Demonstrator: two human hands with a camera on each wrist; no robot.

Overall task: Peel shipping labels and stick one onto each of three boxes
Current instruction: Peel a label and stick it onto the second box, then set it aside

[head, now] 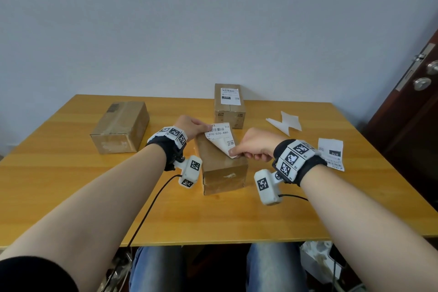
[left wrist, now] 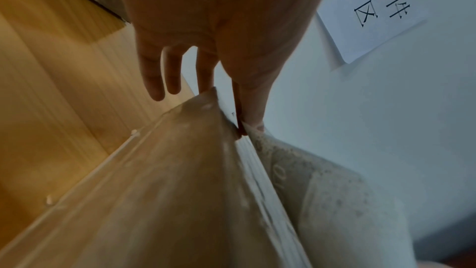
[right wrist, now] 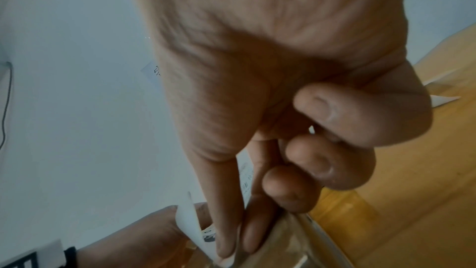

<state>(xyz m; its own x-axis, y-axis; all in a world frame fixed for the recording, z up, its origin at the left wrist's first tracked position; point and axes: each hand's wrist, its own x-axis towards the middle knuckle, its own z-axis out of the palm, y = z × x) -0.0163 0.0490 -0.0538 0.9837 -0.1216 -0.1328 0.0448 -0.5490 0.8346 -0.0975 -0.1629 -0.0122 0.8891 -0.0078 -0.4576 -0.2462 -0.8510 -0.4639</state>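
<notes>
A long brown box [head: 222,166] lies end-on in the middle of the table. Over its top hangs a white shipping label [head: 219,134], printed side up, its near corner curled up off the cardboard. My left hand [head: 208,127] pinches the label's far left corner at the box's far end. My right hand [head: 237,153] pinches the curled near corner between thumb and forefinger, its other fingers curled in. The wrist views show the same grips: left hand [left wrist: 247,117] on the label [left wrist: 309,191] above the box [left wrist: 167,191], and right hand [right wrist: 234,248] on the label [right wrist: 188,221].
A bare brown box [head: 120,125] lies at the left. A box with a label on top [head: 229,104] stands at the back. Peeled backing sheets [head: 286,122] and another label [head: 330,154] lie at the right. A door [head: 414,92] is beyond the table's right edge.
</notes>
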